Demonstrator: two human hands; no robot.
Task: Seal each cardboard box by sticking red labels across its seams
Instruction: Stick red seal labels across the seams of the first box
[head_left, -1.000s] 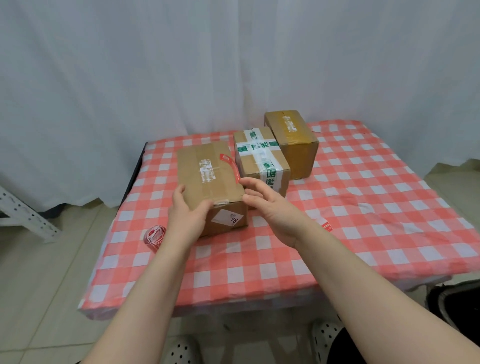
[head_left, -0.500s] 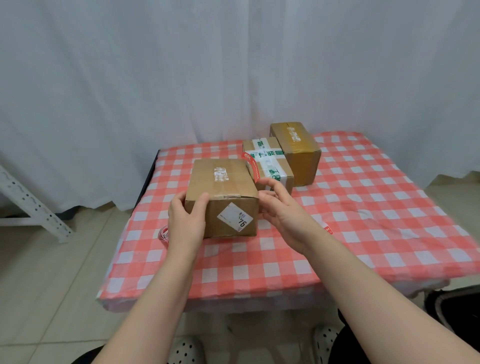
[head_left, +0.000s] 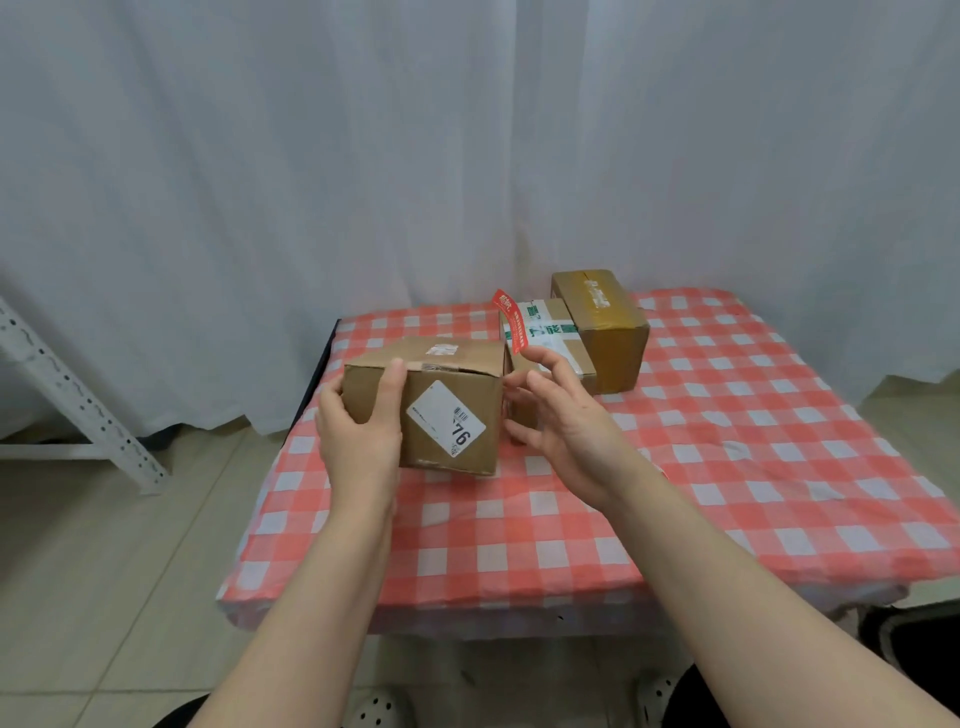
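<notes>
The left hand (head_left: 358, 441) fingers grip the cardboard box (head_left: 441, 366) on the table (head_left: 727, 447). The right hand (head_left: 566, 421) fingers spread loosely beside it. The index fingertip touches an upright red label (head_left: 511, 325).

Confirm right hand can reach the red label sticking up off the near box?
Likely yes: the red label stands free above the box, the right hand beside its lower end, nothing between; the left hand grips the box.
</notes>
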